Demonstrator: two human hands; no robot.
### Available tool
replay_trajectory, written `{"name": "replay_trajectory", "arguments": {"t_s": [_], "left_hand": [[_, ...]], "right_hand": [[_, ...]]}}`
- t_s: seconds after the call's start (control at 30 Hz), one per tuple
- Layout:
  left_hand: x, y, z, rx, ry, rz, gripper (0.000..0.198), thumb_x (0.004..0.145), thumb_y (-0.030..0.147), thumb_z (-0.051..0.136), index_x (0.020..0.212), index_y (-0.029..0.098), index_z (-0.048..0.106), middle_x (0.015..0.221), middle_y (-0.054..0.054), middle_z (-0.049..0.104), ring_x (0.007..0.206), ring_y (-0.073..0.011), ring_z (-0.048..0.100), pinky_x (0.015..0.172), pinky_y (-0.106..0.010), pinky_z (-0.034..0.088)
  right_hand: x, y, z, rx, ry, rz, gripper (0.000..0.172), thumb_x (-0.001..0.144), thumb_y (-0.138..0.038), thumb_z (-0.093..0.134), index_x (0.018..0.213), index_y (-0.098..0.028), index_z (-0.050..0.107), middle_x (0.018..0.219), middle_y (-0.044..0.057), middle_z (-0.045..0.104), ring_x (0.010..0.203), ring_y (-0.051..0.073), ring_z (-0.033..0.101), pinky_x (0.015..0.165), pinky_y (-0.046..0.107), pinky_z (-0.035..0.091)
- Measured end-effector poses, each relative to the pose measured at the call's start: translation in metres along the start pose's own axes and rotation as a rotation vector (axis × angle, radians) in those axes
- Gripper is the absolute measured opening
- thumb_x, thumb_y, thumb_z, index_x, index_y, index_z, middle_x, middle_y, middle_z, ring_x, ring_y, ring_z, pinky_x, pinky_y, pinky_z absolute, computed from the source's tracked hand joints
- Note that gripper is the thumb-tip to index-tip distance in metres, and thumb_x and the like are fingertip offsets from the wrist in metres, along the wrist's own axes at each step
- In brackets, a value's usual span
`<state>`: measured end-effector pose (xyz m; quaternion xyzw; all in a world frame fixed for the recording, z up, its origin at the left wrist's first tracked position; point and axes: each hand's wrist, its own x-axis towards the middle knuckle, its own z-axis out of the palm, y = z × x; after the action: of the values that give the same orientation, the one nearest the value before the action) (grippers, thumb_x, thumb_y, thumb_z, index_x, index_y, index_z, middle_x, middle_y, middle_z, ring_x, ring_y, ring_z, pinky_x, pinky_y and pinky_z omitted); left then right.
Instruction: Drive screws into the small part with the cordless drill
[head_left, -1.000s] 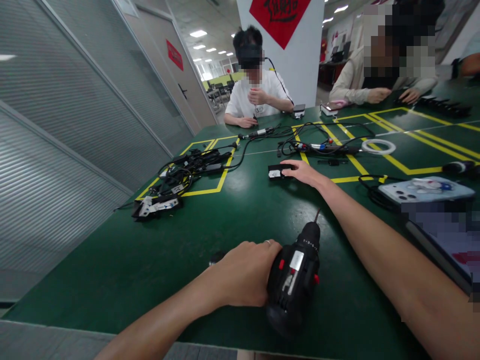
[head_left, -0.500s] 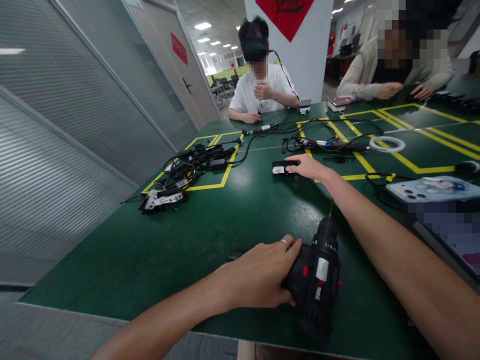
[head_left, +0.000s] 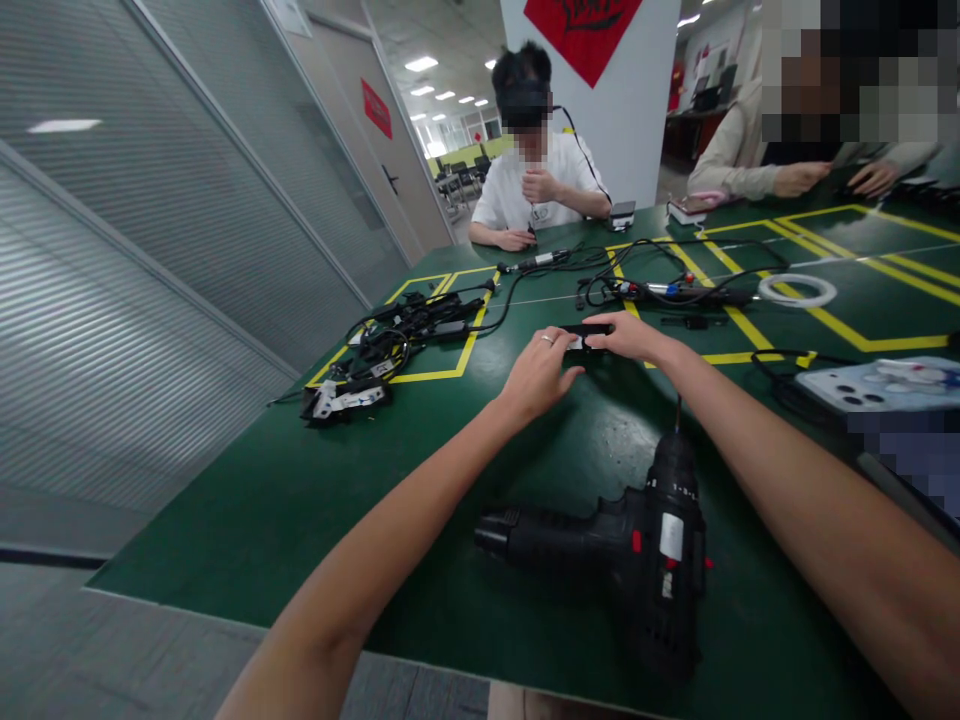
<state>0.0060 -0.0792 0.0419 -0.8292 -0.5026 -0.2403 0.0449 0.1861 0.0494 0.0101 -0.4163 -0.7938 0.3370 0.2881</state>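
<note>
A small black box-shaped part (head_left: 576,343) with a white label lies on the green table, partly covered by my fingers. My right hand (head_left: 628,335) grips its right end, fingers on top and thumb at the near side. At the left end, my left hand (head_left: 538,372), wearing a ring, has its fingers closed over the part; its thumb sits lower, on the near side. Between my forearms a black cordless drill (head_left: 667,540) rests on its side, untouched, its handle to the left and its bit pointing away from me.
Tangled black cables and adapters (head_left: 420,330) lie at the left inside yellow tape. Beyond my right hand are a corded tool (head_left: 667,290) and a white ring (head_left: 796,291). A phone (head_left: 877,385) lies right. Two people (head_left: 532,180) sit across the table (head_left: 247,520).
My left hand has let go of the drill and moved forward to the black part. My right hand stays on that part. The view has shifted slightly.
</note>
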Motion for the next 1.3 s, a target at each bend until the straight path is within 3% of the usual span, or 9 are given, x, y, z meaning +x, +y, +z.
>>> {"name": "replay_trajectory", "arguments": {"t_s": [0.13,0.27,0.47,0.57,0.67,0.87,1.03,1.13,1.3], "left_hand": [[0.026,-0.027,0.044,0.072,0.064,0.055,0.052,0.080,0.031,0.061,0.127,0.014,0.044,0.122,-0.013,0.052,0.112,-0.0243,0.049,0.098,-0.038,0.041],[0.032,-0.030,0.061,0.132,0.067,0.078,0.039,0.084,0.025,0.054,0.122,0.014,0.050,0.116,-0.012,0.055,0.107,-0.0236,0.051,0.096,-0.038,0.042],[0.028,-0.029,0.065,0.120,0.107,0.059,0.039,0.085,0.028,0.050,0.121,0.014,0.051,0.115,-0.013,0.056,0.105,-0.0235,0.052,0.093,-0.038,0.043],[0.027,-0.028,0.064,0.069,0.157,0.051,0.039,0.085,0.029,0.050,0.121,0.014,0.050,0.115,-0.012,0.056,0.104,-0.0223,0.052,0.092,-0.036,0.044],[0.026,-0.026,0.062,0.025,0.234,0.046,0.040,0.086,0.030,0.049,0.123,0.015,0.049,0.116,-0.012,0.055,0.106,-0.0215,0.052,0.093,-0.036,0.044],[0.025,-0.022,0.054,0.016,0.406,0.031,0.040,0.088,0.030,0.047,0.127,0.019,0.049,0.127,-0.012,0.048,0.120,-0.0225,0.044,0.104,-0.040,0.036],[0.024,-0.021,0.053,0.002,0.370,-0.018,0.033,0.087,0.027,0.047,0.118,0.018,0.053,0.132,-0.014,0.045,0.126,-0.0249,0.040,0.105,-0.045,0.034],[0.025,-0.020,0.053,-0.020,0.369,-0.029,0.039,0.085,0.030,0.049,0.121,0.015,0.049,0.133,-0.017,0.044,0.127,-0.0261,0.039,0.106,-0.046,0.034],[0.026,-0.022,0.054,-0.046,0.381,-0.013,0.061,0.079,0.039,0.059,0.129,0.011,0.039,0.134,-0.019,0.042,0.128,-0.0262,0.038,0.107,-0.043,0.033]], "right_hand": [[0.000,-0.001,0.000,-0.030,0.014,-0.011,0.052,0.074,-0.032,0.069,0.123,-0.016,0.062,0.118,0.011,0.066,0.104,0.025,0.062,0.094,0.035,0.045],[0.000,-0.001,0.000,-0.051,0.014,-0.030,0.050,0.074,-0.033,0.068,0.121,-0.015,0.064,0.119,0.010,0.066,0.105,0.026,0.062,0.095,0.035,0.044],[0.002,-0.002,-0.001,-0.076,0.001,-0.058,0.052,0.073,-0.035,0.068,0.120,-0.014,0.064,0.117,0.011,0.067,0.104,0.027,0.062,0.093,0.036,0.046],[0.005,-0.008,-0.001,-0.090,0.173,-0.156,0.042,0.076,-0.027,0.062,0.115,-0.013,0.067,0.119,0.011,0.065,0.109,0.025,0.060,0.096,0.035,0.044],[0.008,-0.016,-0.001,-0.014,0.312,-0.191,0.035,0.080,-0.019,0.054,0.111,-0.014,0.068,0.112,0.010,0.068,0.098,0.021,0.063,0.090,0.032,0.047],[0.007,-0.037,0.009,0.300,0.141,-0.131,0.033,0.092,-0.030,0.041,0.105,-0.014,0.066,0.083,0.006,0.067,0.071,0.015,0.061,0.064,0.025,0.049],[-0.003,-0.063,0.024,0.574,-0.047,0.084,0.026,0.094,-0.038,0.041,0.085,-0.018,0.056,0.061,-0.001,0.055,0.054,0.012,0.054,0.052,0.023,0.045],[-0.006,-0.070,0.027,0.627,-0.039,0.070,0.028,0.094,-0.038,0.041,0.074,-0.020,0.048,0.053,-0.004,0.044,0.046,0.010,0.046,0.046,0.022,0.040],[-0.005,-0.058,0.026,0.642,-0.023,0.065,0.033,0.091,-0.050,0.043,0.078,-0.021,0.047,0.048,-0.007,0.035,0.038,0.009,0.035,0.041,0.022,0.036]]}}
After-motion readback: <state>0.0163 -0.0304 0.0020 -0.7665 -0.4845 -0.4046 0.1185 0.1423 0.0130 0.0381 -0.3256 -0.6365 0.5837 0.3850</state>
